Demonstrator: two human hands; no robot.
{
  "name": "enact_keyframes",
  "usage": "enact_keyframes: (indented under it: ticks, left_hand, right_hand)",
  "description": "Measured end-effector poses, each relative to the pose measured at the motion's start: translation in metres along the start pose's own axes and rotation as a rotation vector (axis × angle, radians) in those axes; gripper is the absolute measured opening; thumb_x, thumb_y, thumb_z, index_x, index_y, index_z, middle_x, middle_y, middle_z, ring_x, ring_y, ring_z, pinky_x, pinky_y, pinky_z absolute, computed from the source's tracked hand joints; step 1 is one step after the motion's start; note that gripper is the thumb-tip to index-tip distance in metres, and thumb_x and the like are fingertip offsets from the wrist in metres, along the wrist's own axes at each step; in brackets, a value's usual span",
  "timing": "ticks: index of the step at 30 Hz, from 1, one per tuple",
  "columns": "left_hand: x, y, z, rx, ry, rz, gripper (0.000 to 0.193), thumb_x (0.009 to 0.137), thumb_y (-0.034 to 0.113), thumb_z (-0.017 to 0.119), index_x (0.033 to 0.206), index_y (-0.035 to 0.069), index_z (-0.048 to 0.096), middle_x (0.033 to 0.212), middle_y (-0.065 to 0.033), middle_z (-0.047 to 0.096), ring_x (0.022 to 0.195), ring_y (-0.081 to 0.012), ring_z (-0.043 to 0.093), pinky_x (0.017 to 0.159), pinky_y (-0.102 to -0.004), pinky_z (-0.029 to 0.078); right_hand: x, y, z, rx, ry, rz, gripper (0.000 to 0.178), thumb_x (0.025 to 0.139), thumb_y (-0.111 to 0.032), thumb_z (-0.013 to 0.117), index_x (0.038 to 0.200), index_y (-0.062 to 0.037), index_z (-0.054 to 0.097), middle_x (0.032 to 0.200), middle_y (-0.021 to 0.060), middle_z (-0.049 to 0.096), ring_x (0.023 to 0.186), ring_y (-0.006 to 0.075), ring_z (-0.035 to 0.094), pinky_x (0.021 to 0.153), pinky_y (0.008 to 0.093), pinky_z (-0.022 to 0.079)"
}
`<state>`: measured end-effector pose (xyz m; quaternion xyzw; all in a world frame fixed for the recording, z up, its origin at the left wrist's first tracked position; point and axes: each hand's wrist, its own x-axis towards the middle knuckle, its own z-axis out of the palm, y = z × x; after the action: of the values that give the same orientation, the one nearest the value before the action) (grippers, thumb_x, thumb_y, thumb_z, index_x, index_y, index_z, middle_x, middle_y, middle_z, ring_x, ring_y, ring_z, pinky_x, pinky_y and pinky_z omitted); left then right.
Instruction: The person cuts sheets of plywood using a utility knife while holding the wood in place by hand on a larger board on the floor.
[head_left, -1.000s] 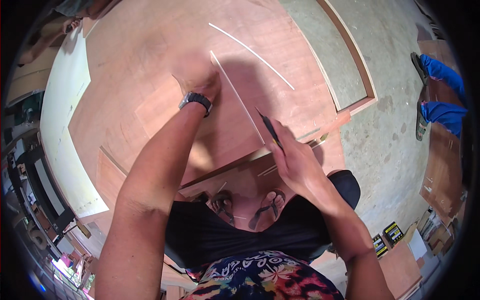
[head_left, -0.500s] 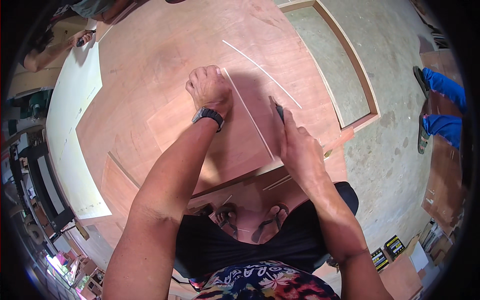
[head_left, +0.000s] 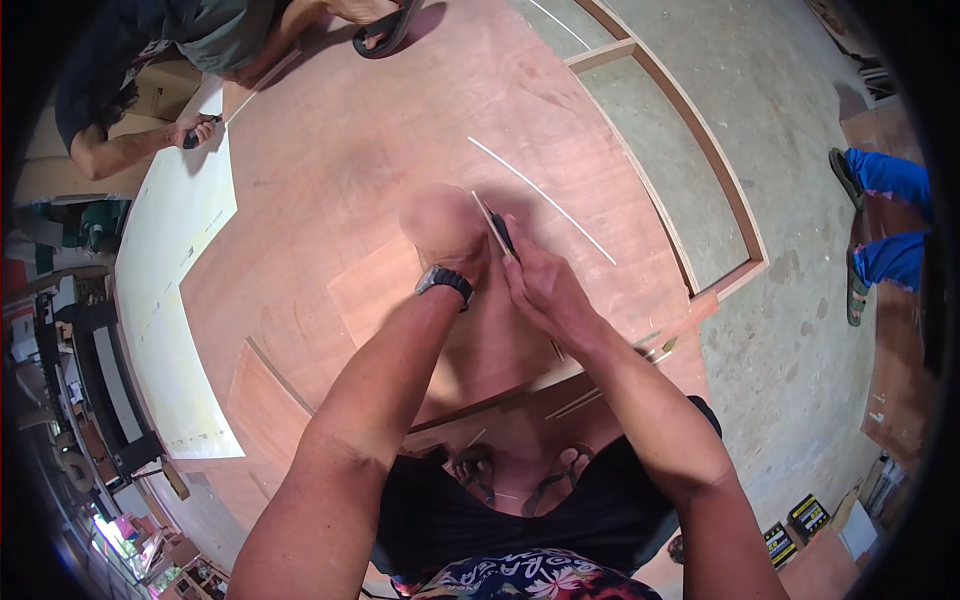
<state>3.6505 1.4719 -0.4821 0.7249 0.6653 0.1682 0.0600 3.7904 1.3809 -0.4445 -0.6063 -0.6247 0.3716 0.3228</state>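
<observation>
My right hand [head_left: 545, 280] is closed around a black-handled cutting knife [head_left: 500, 232], its tip pointing up and to the left. Right beside it, my left hand [head_left: 440, 225] rests on the reddish plywood sheet [head_left: 340, 120]; its fingers are smeared, so their pose does not show. A thin pale strip [head_left: 484, 207] lies between the hand and the knife, partly covered by my right hand. To the right, a second thin strip [head_left: 545, 197] lies loose on the plywood. A lighter, smaller wood panel [head_left: 355, 300] sits under my left forearm.
A white sheet [head_left: 205, 340] borders the plywood on the left. At upper left, another person's hand [head_left: 200, 130] grips a dark tool, and a sandalled foot [head_left: 380, 35] stands on the sheet. A wooden frame [head_left: 715, 130] lies at right, near another person's blue-trousered legs [head_left: 890, 255].
My right hand with the knife has moved left and up, close to my left hand. The whole view has shifted, showing more of the co-worker at upper left.
</observation>
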Motion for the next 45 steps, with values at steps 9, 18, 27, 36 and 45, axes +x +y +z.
enact_keyframes:
  ticks: [9, 18, 27, 36, 45]
  left_hand:
    - [0.002, -0.008, 0.005, 0.044, 0.024, 0.007, 0.028, 0.106, 0.032, 0.053, 0.11, 0.008, 0.068, 0.117, -0.0146, 0.062, 0.123, -0.0377, 0.051, 0.104, -0.0563, 0.036]
    - [0.003, -0.003, 0.003, 0.015, -0.007, 0.009, 0.028, 0.106, 0.031, 0.052, 0.112, 0.008, 0.068, 0.118, -0.0149, 0.062, 0.124, -0.037, 0.05, 0.106, -0.0552, 0.035]
    - [0.003, -0.008, 0.007, -0.001, 0.041, 0.035, 0.026, 0.106, 0.025, 0.05, 0.112, 0.008, 0.067, 0.119, -0.0154, 0.061, 0.123, -0.036, 0.051, 0.106, -0.0535, 0.035]
    - [0.0, -0.008, 0.003, -0.037, 0.103, 0.063, 0.023, 0.104, 0.025, 0.053, 0.109, 0.006, 0.065, 0.114, -0.0137, 0.06, 0.119, -0.0337, 0.053, 0.105, -0.0548, 0.036]
    - [0.002, 0.0, 0.002, 0.016, -0.024, 0.002, 0.028, 0.108, 0.028, 0.047, 0.114, 0.008, 0.066, 0.119, -0.0134, 0.06, 0.124, -0.0345, 0.05, 0.106, -0.0534, 0.034]
  right_hand:
    - [0.035, 0.003, 0.015, -0.036, -0.059, 0.041, 0.054, 0.102, -0.014, 0.055, 0.151, 0.0061, 0.044, 0.102, 0.0343, 0.069, 0.088, 0.0525, 0.068, 0.078, 0.057, 0.056]
    - [0.046, -0.014, -0.008, -0.116, -0.197, 0.089, 0.053, 0.103, -0.021, 0.052, 0.15, 0.0013, 0.043, 0.108, 0.0342, 0.07, 0.098, 0.0544, 0.067, 0.088, 0.0608, 0.055]
    - [-0.035, -0.013, -0.018, -0.208, -0.131, -0.058, 0.057, 0.102, -0.017, 0.053, 0.151, 0.0081, 0.039, 0.087, 0.0321, 0.069, 0.084, 0.0527, 0.068, 0.077, 0.0598, 0.055]
    - [-0.086, -0.031, -0.042, -0.146, -0.247, 0.197, 0.059, 0.104, -0.016, 0.053, 0.156, 0.0033, 0.035, 0.086, 0.0308, 0.069, 0.078, 0.0491, 0.068, 0.073, 0.06, 0.052]
    - [0.028, -0.011, 0.0, 0.05, -0.064, 0.132, 0.055, 0.103, -0.014, 0.055, 0.155, -0.0012, 0.041, 0.109, 0.0341, 0.069, 0.096, 0.0546, 0.067, 0.082, 0.0574, 0.057]
